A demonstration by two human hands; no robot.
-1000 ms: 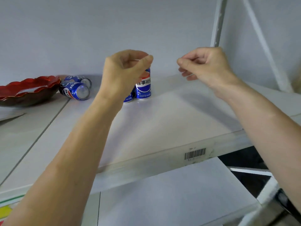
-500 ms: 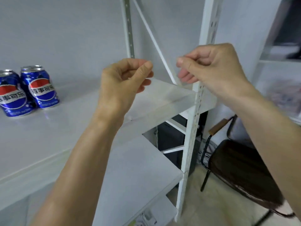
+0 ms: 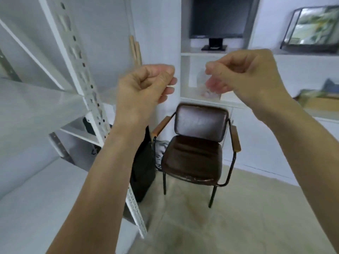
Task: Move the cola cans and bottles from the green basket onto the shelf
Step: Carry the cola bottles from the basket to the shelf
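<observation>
At the far left stands the white shelf (image 3: pixel 36 99), its perforated upright (image 3: pixel 86 85) slanting across the view; no cola cans, bottles or green basket are in view. The left hand (image 3: pixel 145 85) is raised in mid-air, fingers curled in loosely, gripping nothing. Behind and below it sits a brown chair (image 3: pixel 198 143). The right hand (image 3: pixel 245 74) is raised level with it, fingers likewise curled on nothing, apart from the left.

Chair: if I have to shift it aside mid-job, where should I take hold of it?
Take the two wooden armrests, one on each side, coming from the front. The chair faces you with its seat toward you, and both rests are bare and easy to wrap.
</observation>
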